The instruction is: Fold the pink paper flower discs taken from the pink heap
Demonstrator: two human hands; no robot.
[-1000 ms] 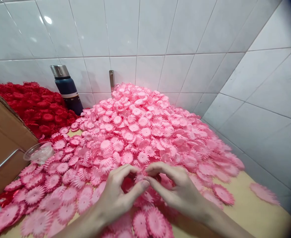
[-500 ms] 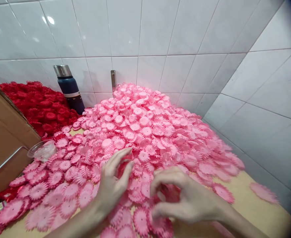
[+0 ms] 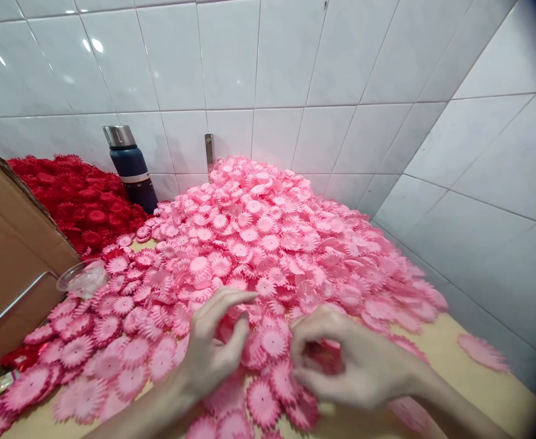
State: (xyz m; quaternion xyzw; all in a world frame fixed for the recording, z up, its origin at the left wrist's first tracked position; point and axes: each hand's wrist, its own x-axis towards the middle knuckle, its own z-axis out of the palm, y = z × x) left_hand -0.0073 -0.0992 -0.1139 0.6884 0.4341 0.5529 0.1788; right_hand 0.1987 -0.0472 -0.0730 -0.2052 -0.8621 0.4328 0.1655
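Note:
A big heap of pink paper flower discs [image 3: 268,244] covers the wooden tabletop [image 3: 460,378] against the tiled corner. My left hand [image 3: 210,350] rests on the heap's near edge with fingers spread, thumb and forefinger apart over pink discs, holding nothing that I can make out. To its right, my right hand [image 3: 359,366] is curled with its fingertips closed around a darker red flower piece [image 3: 323,358], just above the pink discs at the front.
A pile of red flower discs [image 3: 75,201] lies at the back left beside a dark blue flask [image 3: 133,171]. A cardboard box [image 3: 7,244] stands at the left, with a clear plastic cup [image 3: 81,278] near it. One pink disc [image 3: 482,352] lies alone at the right.
My hands were together over a red piece in the heap. They have parted: the right drew back right with the red piece, and the left opened and stayed on the pink discs.

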